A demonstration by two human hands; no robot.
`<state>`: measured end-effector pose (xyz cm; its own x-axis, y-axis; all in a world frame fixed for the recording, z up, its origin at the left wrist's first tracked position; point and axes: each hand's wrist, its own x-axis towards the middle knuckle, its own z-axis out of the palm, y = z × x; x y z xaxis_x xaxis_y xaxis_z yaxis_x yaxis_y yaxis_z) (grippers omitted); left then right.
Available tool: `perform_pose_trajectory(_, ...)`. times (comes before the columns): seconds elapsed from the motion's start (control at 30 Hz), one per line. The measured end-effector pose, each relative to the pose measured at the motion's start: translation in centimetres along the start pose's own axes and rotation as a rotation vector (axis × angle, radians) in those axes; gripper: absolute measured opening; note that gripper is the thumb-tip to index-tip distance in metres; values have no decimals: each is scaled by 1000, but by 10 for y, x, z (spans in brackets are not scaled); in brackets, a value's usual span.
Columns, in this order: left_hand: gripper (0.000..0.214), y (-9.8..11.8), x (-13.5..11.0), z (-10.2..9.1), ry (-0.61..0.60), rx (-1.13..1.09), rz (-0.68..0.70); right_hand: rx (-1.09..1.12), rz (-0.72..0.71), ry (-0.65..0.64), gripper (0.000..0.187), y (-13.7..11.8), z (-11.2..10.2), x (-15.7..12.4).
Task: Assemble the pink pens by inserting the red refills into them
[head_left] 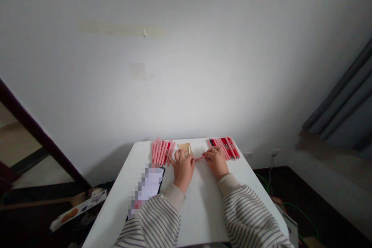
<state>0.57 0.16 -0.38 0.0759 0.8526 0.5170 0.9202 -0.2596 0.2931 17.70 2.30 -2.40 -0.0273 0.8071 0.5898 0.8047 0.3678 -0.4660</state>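
Observation:
Over the middle of a white table [203, 209], a slim pink pen [199, 158] lies level between my two hands. My left hand [183, 166] pinches its left end, and my right hand [217, 160] is closed on its right end. Just behind my left hand is a small tan piece of paper or card [183, 147] with a thin whitish stick [189, 150] on it. A row of pink and red pens [159, 153] lies left of my left hand. Beyond my right hand sits another row of pens [229, 148], partly covered by that hand.
A phone [149, 188], partly blurred out, lies at the table's left side near my left sleeve. The wall [186, 97] rises behind the table's far edge. Green cables [263, 182] and a box [290, 224] are on the floor at right; a white package [78, 211] is at left.

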Motion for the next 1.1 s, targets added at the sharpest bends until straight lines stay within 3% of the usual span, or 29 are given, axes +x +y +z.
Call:
perform_pose_trajectory(0.7,11,2,1,0,4,-71,-22,-63,-137,79,19,-6,-4,0)
perform_pose_trajectory(1.1,9,-1,2,6,11,-80,-47,-147,13,-42,19,-9,-7,-1)
